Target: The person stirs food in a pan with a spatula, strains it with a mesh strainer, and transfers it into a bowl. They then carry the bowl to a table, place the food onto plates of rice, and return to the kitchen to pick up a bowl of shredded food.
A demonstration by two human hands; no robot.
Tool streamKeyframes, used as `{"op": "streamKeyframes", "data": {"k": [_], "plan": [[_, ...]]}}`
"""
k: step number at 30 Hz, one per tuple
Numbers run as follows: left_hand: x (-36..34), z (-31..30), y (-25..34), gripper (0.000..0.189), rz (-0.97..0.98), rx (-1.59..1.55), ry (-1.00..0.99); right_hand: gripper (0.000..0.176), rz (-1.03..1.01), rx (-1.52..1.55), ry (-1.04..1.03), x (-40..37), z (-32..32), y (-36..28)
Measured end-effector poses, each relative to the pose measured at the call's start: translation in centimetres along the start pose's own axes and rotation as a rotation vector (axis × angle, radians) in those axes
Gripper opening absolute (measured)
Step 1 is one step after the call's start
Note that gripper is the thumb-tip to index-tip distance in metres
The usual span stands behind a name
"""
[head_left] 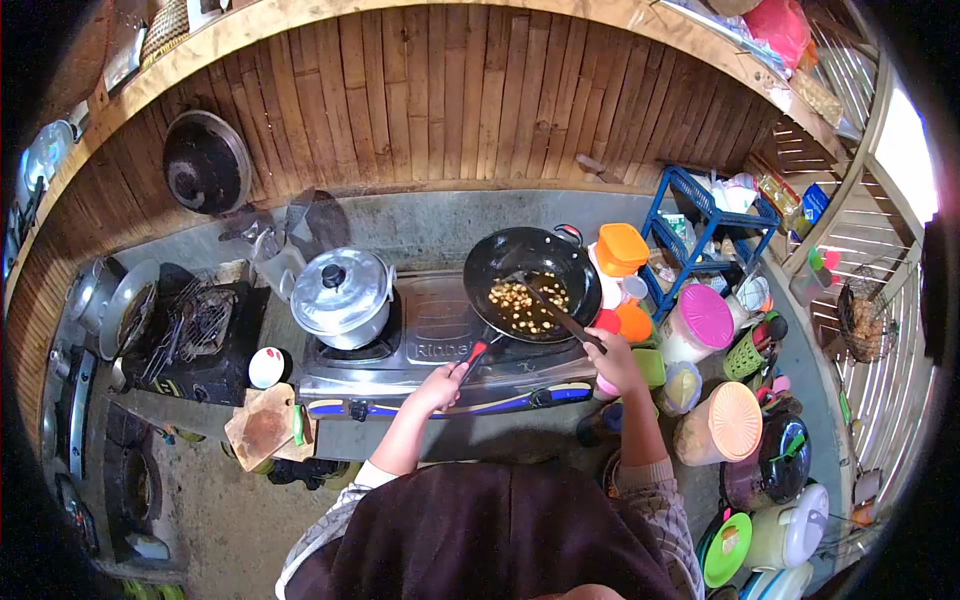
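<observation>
A black wok [486, 262] stands on the right side of a silver gas stove [438, 345], with small pale pieces in brown oil [530, 318] at its bottom. My left hand [438, 388] is closed round the wok's handle [472, 356], which has a red part, at the stove's front. A spatula [565, 318] with a dark handle reaches down into the pieces. My right hand [614, 360] is wrapped round the upper end of this spatula, at the wok's lower right edge.
A lidded silver pot [343, 297] occupies the left burner. Left of it are a cutting board [263, 428] with a green-handled knife [298, 425] and a sooty grill [205, 325]. Orange containers [622, 250], a blue rack [712, 215] and several jars [697, 322] crowd the right.
</observation>
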State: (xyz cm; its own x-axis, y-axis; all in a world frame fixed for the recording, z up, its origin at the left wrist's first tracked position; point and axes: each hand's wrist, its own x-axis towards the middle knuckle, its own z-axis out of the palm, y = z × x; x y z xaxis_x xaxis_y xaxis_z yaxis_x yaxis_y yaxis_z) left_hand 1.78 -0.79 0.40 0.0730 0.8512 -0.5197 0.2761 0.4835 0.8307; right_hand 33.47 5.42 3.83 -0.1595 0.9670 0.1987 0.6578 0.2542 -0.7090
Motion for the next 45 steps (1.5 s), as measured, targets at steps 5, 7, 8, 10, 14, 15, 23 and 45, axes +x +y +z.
{"op": "streamKeyframes", "data": {"k": [5, 7, 8, 10, 14, 15, 23, 45], "plan": [[0.1, 0.0, -0.2, 0.039, 0.025, 0.027, 0.010, 0.031, -0.022, -0.019, -0.072, -2.1, -2.6, -0.8], [0.3, -0.1, -0.2, 0.038, 0.024, 0.026, 0.008, 0.031, -0.009, -0.035, -0.104, -3.3, -3.9, -1.8], [0.3, -0.1, -0.3, 0.038, 0.023, 0.025, 0.006, 0.031, 0.003, -0.050, -0.136, -3.9, -4.6, -2.4], [0.3, -0.1, -0.3, 0.038, 0.026, 0.019, -0.001, 0.030, 0.022, -0.062, -0.164, -5.0, -5.9, -3.1], [-0.1, 0.0, -0.1, 0.035, 0.068, 0.042, 0.031, 0.025, 0.088, -0.135, -0.233, -7.3, -9.2, -8.6], [-0.3, 0.0, 0.0, 0.035, 0.068, 0.043, 0.030, 0.025, 0.089, -0.134, -0.232, -7.5, -9.5, -8.1], [-0.5, -0.1, 0.5, 0.038, 0.031, 0.065, 0.020, 0.026, 0.020, -0.286, -0.138, -9.5, -12.4, -6.8], [-0.1, -0.2, 0.0, 0.037, 0.026, 0.037, 0.007, 0.031, 0.085, -0.179, -0.105, -8.7, -8.4, -2.9]]}}
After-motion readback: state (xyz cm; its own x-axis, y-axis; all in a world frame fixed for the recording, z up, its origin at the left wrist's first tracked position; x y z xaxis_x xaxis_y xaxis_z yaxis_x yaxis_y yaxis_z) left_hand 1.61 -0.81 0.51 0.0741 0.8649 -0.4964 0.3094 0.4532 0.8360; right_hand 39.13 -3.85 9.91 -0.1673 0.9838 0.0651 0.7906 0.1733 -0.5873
